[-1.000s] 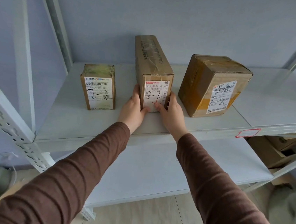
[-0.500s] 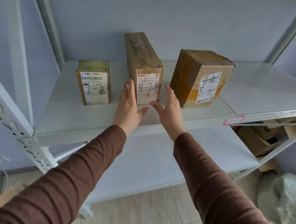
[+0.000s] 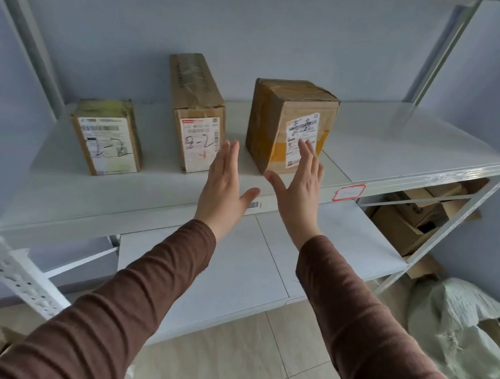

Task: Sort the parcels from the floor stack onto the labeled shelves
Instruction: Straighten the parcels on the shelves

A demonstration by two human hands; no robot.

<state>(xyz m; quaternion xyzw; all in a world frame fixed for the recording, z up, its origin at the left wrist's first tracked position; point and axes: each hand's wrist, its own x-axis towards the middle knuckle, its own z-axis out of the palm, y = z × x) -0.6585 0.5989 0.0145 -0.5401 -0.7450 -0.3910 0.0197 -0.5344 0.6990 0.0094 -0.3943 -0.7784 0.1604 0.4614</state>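
Three cardboard parcels stand on the white upper shelf. A small box marked "2-2" is at the left. A tall narrow box marked "2-2" stands in the middle. A larger taped box with a white label is on the right. My left hand and my right hand hover in front of the shelf edge with straight fingers, holding nothing. Neither hand touches a parcel. My right hand's fingers overlap the larger box's label in the view.
A red-bordered label is stuck on the shelf's front edge. A lower white shelf lies below. Loose cardboard boxes sit under the right side. A grey-green sack lies on the tiled floor at right. Perforated uprights frame the left.
Both hands let go of the tall narrow box, now left standing on the shelf, and drew back toward me with fingers spread. The view swung to the right.
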